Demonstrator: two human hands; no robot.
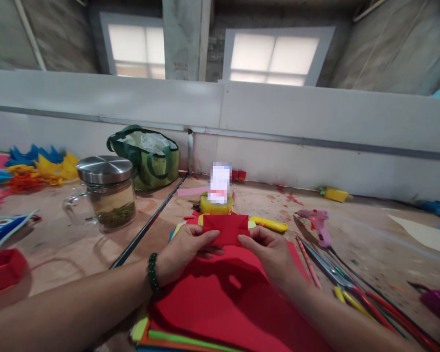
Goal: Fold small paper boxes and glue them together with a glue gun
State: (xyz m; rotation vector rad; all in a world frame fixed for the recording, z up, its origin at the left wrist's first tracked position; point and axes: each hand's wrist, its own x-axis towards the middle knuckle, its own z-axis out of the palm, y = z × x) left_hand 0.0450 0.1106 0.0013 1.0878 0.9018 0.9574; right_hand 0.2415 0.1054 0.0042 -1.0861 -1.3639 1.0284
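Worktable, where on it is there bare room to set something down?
Bare tabletop shows between the glass mug and left forearm, and between the pink glue gun and cream sheet. It's crowded around the right hand: yellow cutter beyond, scissors and red stick beside.

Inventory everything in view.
Folded paper: 1, red, centre
Paper stack: 1, red top, foreground
Screen: 1, white, blurred, centre
Block: 1, yellow, below screen
Cutter: 1, yellow, right of block
Glue gun: 1, pink, right
Pencil: 1, red, beside stack
Scissors: 1, silver blades, right
Sheet: 1, cream, far right
Unclear items: 2, purple right edge, blue left edge
Mug: 1, clear, left
Bag: 1, green, behind mug
Paper crafts: several, multicoloured, far left
Open box: 1, red, left edge
Partition: 1, white, back
Windows: 2, white, above partition
Table: 1, brown, foreground
Bracelet: 1, green, left wrist
Left hand, right hand: 1 each, on folded paper
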